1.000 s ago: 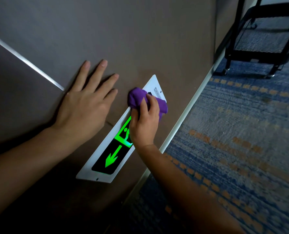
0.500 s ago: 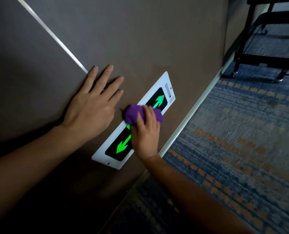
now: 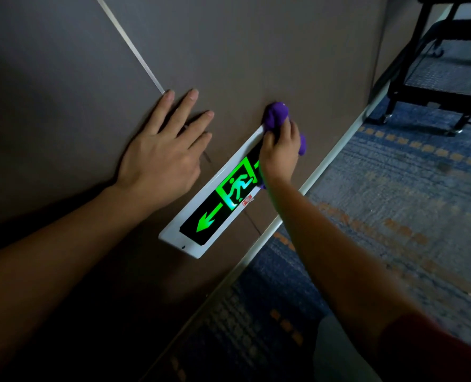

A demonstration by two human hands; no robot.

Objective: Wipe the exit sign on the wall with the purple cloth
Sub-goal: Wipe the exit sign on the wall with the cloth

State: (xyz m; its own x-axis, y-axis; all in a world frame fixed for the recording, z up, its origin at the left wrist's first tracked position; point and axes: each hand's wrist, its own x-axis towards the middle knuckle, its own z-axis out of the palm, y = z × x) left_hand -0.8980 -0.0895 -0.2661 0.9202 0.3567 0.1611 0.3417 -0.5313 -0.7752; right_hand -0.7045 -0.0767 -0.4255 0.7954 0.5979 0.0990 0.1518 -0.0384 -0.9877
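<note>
The exit sign (image 3: 210, 216) is a long white-framed panel low on the brown wall, lit with a green arrow and a green running figure. My right hand (image 3: 279, 150) presses the bunched purple cloth (image 3: 275, 115) onto the sign's far end, hiding that part of it. Purple shows above my fingers and beside my hand at the right. My left hand (image 3: 164, 155) lies flat on the wall just left of the sign, fingers spread, holding nothing.
A pale skirting strip (image 3: 325, 164) runs along the foot of the wall. Blue patterned carpet (image 3: 394, 216) with orange dashes covers the floor at the right. A black wheeled cart (image 3: 446, 78) stands at the upper right, close to the wall.
My right hand has slid the cloth from the sign's middle to its far end, uncovering the running figure. The left hand stays flat on the wall.
</note>
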